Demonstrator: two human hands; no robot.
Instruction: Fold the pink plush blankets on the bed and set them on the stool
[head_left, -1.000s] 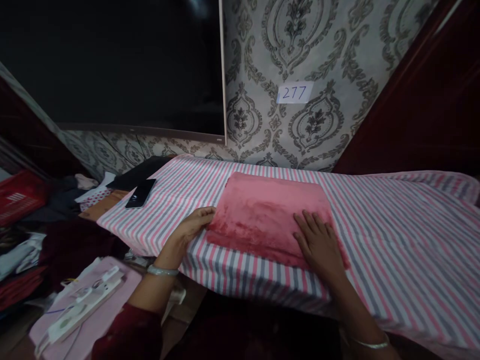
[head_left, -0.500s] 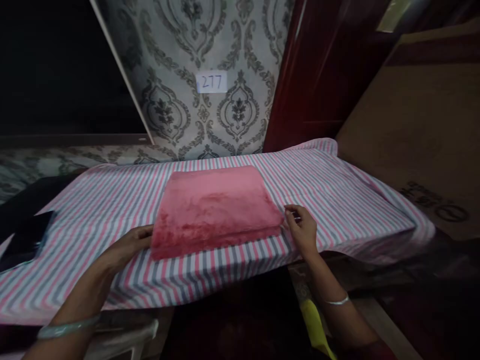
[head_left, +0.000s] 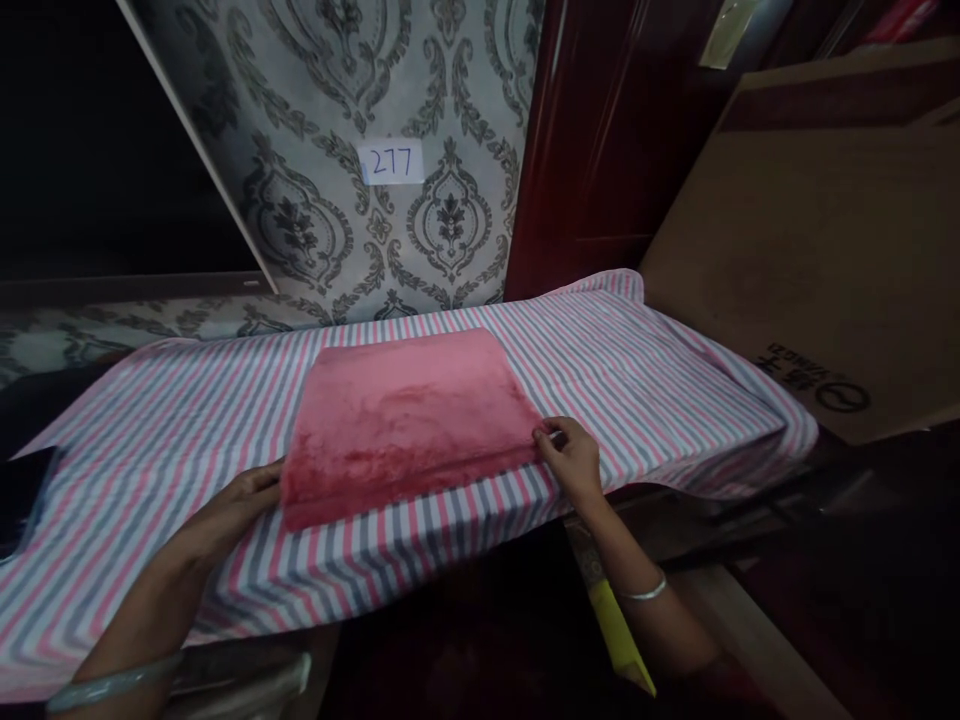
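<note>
A folded pink-red plush cloth (head_left: 405,410) lies flat on a striped sheet (head_left: 637,380), its layered front edge facing me. My left hand (head_left: 244,497) is at the cloth's left edge near the front corner, its fingers together and gripping that edge; the fingertips are partly hidden. At the front right corner, my right hand (head_left: 574,460) pinches the cloth between thumb and forefinger.
A dark screen (head_left: 112,150) stands at the back left, with a dark flat object (head_left: 26,500) on the sheet below it. To the right leans a large cardboard box (head_left: 825,240), beside a dark red door (head_left: 592,150). A yellow strip (head_left: 621,635) shows below the table edge.
My right thumb and forefinger have closed on the cloth's front right corner. My left hand stays at the left edge. The whole view has shifted slightly, moving the scene leftward.
</note>
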